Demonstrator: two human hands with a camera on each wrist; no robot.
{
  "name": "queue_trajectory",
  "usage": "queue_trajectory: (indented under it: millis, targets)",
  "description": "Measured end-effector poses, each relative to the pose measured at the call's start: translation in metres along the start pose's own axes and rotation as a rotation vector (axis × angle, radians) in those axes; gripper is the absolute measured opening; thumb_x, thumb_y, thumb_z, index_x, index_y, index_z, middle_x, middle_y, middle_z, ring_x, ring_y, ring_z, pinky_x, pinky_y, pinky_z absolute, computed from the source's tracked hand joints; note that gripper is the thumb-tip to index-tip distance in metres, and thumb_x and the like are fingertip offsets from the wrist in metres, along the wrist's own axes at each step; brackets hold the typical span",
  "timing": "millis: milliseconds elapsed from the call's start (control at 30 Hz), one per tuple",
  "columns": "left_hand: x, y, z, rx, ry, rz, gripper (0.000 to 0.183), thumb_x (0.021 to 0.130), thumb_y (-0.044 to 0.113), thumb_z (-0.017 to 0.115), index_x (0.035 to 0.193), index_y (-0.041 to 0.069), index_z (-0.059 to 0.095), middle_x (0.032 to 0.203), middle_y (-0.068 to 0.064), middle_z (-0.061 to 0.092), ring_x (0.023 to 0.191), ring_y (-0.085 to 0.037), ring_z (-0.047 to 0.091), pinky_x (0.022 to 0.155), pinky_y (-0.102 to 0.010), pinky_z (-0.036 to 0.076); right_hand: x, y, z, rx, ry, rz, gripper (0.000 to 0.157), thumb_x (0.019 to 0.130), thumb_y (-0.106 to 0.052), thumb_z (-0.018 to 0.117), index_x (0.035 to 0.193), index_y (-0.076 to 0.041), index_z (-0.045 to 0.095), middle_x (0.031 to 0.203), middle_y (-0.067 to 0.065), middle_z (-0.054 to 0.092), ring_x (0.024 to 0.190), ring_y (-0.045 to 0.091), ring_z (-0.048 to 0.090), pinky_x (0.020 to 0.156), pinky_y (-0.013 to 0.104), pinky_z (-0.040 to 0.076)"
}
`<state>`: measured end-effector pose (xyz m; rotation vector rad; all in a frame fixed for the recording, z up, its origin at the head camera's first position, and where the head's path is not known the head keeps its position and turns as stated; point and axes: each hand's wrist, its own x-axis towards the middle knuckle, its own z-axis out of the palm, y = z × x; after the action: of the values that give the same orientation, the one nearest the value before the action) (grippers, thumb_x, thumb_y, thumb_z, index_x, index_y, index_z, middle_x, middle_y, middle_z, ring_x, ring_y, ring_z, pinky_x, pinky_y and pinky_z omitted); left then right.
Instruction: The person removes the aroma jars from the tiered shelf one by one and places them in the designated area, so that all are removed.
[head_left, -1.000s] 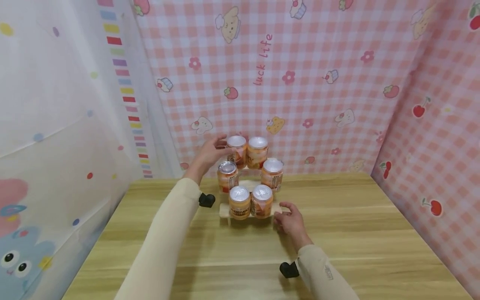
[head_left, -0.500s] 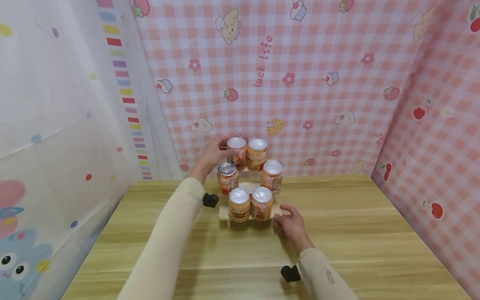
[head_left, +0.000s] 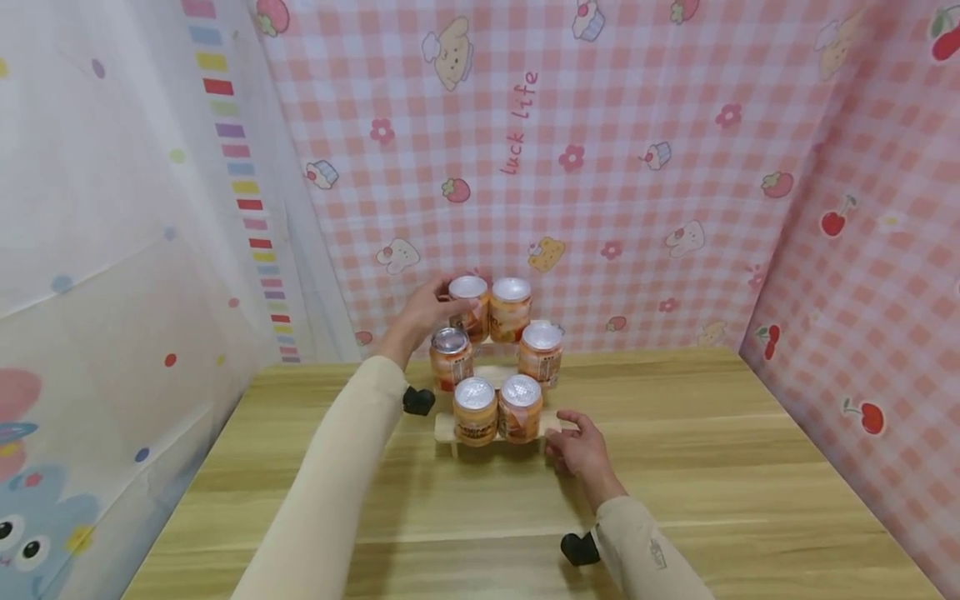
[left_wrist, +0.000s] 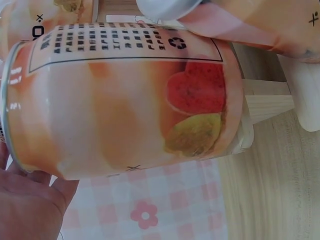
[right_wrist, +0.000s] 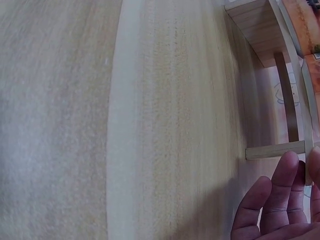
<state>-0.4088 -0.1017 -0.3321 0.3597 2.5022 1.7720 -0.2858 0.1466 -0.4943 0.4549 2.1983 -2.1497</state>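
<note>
Orange-labelled cans with silver lids stand in pairs on a small three-step wooden shelf (head_left: 444, 427). My left hand (head_left: 424, 318) holds the back left can (head_left: 471, 327), its thumb across the front and its fingers round the far side. Just below that wrist is the middle left can (head_left: 452, 367), which fills much of the left wrist view. My right hand (head_left: 582, 450) pinches the right end of the lowest step, thumb above and fingers beneath beside a leg (right_wrist: 275, 150). Beside the held can stands the back right can (head_left: 510, 312). The front left can (head_left: 476, 414) and front right can (head_left: 520, 410) stand side by side.
The shelf stands on a wood-grain table (head_left: 675, 467), toward its back edge. Close behind rises a pink checked cloth (head_left: 600, 217). More cloth hangs along the left and right sides. A middle right can (head_left: 540, 357) stands on the second step.
My left hand has come slightly lower and closer around the back left can. The right hand keeps its place at the step's end. The head view has shifted a little.
</note>
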Motion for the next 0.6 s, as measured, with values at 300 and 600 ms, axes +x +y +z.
queue_trajectory:
  millis: [300, 600]
  targets:
    - [-0.005, -0.001, -0.008, 0.0, 0.053, -0.006, 0.061, 0.091, 0.029, 0.074, 0.142, 0.01, 0.048, 0.133, -0.01, 0.055, 0.121, -0.026, 0.051, 0.101, -0.039, 0.044, -0.005, 0.002, 0.005, -0.002, -0.016, -0.002, 0.04, 0.093, 0.0, 0.065, 0.129, 0.0, 0.05, 0.085, 0.005, 0.064, 0.061, 0.011, 0.061, 0.05, 0.026, 0.045]
    - [-0.01, 0.037, -0.043, -0.104, 0.131, 0.086, 0.054, 0.092, 0.019, 0.071, 0.139, 0.004, 0.048, 0.135, -0.015, 0.053, 0.12, -0.026, 0.053, 0.1, -0.041, 0.046, -0.003, -0.001, -0.002, -0.013, -0.021, -0.011, 0.043, 0.092, -0.002, 0.066, 0.132, 0.001, 0.049, 0.087, 0.004, 0.066, 0.062, 0.01, 0.062, 0.053, 0.027, 0.047]
